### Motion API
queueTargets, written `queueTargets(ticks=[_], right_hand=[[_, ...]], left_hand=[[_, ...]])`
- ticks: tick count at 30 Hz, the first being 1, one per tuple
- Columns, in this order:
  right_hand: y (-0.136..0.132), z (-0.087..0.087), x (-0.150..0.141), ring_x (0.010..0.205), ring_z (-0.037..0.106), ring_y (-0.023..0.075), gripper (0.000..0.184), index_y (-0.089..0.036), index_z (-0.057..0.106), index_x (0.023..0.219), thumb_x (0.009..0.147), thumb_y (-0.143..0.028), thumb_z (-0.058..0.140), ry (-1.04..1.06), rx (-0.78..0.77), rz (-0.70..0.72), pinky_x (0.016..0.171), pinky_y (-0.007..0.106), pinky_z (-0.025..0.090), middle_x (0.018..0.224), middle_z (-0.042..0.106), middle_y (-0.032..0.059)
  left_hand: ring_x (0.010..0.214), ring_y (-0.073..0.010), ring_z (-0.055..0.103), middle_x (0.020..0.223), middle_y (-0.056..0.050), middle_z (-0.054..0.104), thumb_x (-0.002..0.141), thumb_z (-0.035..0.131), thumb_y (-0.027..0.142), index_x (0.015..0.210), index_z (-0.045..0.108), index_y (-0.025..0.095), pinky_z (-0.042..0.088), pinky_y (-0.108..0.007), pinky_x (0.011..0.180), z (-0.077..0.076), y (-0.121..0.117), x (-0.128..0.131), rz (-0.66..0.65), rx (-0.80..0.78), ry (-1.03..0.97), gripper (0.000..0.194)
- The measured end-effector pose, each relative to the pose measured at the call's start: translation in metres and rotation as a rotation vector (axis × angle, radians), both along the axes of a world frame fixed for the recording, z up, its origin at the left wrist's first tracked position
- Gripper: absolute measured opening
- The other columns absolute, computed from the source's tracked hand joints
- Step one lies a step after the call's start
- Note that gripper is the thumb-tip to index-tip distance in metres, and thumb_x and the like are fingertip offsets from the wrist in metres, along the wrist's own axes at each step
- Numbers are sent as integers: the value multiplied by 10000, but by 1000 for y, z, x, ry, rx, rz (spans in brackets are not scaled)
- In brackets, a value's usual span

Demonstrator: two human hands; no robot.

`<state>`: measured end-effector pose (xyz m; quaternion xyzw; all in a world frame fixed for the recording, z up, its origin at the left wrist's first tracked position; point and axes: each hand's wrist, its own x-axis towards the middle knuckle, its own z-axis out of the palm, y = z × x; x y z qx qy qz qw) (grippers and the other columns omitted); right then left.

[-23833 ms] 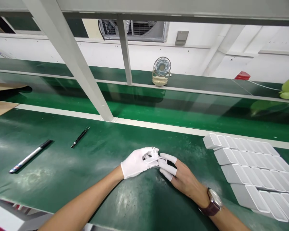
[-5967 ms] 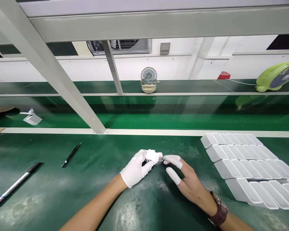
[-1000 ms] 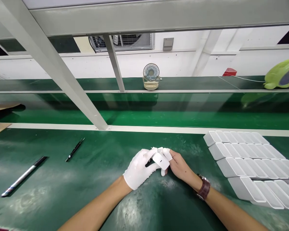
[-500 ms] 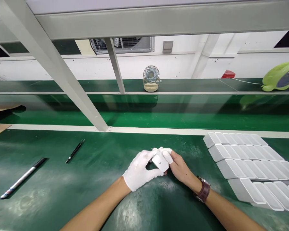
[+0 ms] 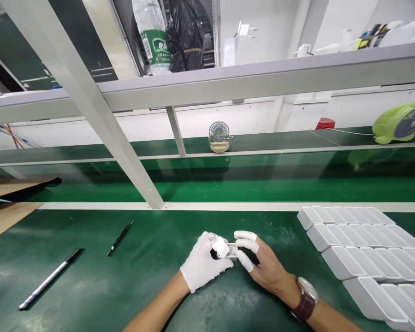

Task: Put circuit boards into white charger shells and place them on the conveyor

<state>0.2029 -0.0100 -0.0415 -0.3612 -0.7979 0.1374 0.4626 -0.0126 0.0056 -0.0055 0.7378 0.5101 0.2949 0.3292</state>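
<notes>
1. Your left hand (image 5: pixel 204 263), gloved, grips the white part (image 5: pixel 224 249) over the surface (image 5: pixel 263 223).
2. Your right hand (image 5: pixel 268 267): fingers at the part's right end; can't tell if pinching.
3. Left of part: black tool (image 5: pixel 120 238), then pen (image 5: pixel 51 279).
4. Right: white boxes (image 5: pixel 370 262).
5. Beyond: small fan (image 5: pixel 219 133).

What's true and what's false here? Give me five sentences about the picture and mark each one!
The left hand wears a white glove. True.
The wristwatch is on the left wrist. False: it is on the right one.
The right hand wears white finger cots. True.
The left hand holds a white plastic part. True.
The white plastic boxes are at the picture's left. False: they are at its right.
</notes>
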Motion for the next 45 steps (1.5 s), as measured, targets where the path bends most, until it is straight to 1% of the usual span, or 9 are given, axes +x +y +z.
queueTargets(ticks=[5,9,17,22,26,31,39,42,45], right_hand=[[-2,12,-2,1106,647,241,407,-212,536,1311,920,-106,576,-151,254,97,964,436,555,1175,681,123],[-14,13,-15,1043,680,254,340,-169,574,1279,940,-153,557,-278,268,218,951,427,565,1091,718,118],[-18,3,-17,1068,669,263,304,-183,578,1264,972,-188,493,-323,161,203,975,420,559,1185,690,120],[-19,5,-14,1048,679,266,303,-203,593,1252,963,-190,503,-299,198,169,956,416,571,1192,694,108],[-18,1,-16,1049,669,267,298,-195,601,1236,953,-188,509,-301,202,172,957,419,561,1194,688,109],[-15,4,-17,1043,641,240,264,-175,594,1217,975,-218,497,-360,176,169,972,394,521,1222,667,101],[2,7,-13,919,631,179,284,-189,629,1110,1019,-376,437,-520,284,121,813,317,506,1162,682,45],[6,10,-13,888,639,177,244,-188,655,1030,999,-354,479,-579,272,115,794,306,508,1035,712,40],[2,17,-11,857,647,170,155,-241,680,961,953,-350,571,-616,174,58,776,297,532,947,724,3]], left_hand=[[808,-203,676,881,-10,704,715,776,268,872,652,224,566,-359,757,4,2,0,37,-123,-117,206],[857,-250,701,923,-52,730,719,776,386,937,676,179,562,-415,826,0,19,-10,310,-64,-123,317],[992,-348,692,856,-113,747,766,769,383,810,714,126,470,-498,980,18,116,-48,593,22,-82,266],[1100,-272,655,1147,-107,696,889,689,295,1136,654,126,494,-512,999,1,166,-63,728,28,-152,301],[1164,-233,648,1277,-160,655,905,661,209,1265,580,112,508,-410,1034,-14,170,-69,746,48,-247,382],[1064,-212,710,1171,-146,724,881,668,203,1183,627,112,549,-352,996,-13,146,-64,644,15,-303,318],[1080,-273,697,1155,-108,724,843,662,339,1156,642,154,500,-476,1067,-14,109,-11,412,-68,-210,364],[1051,-270,697,1107,-71,734,842,657,358,1045,692,212,552,-447,996,4,85,38,126,13,13,252],[1065,-229,678,1181,-43,695,902,606,342,1077,698,268,570,-386,955,38,45,101,-356,181,176,211]])
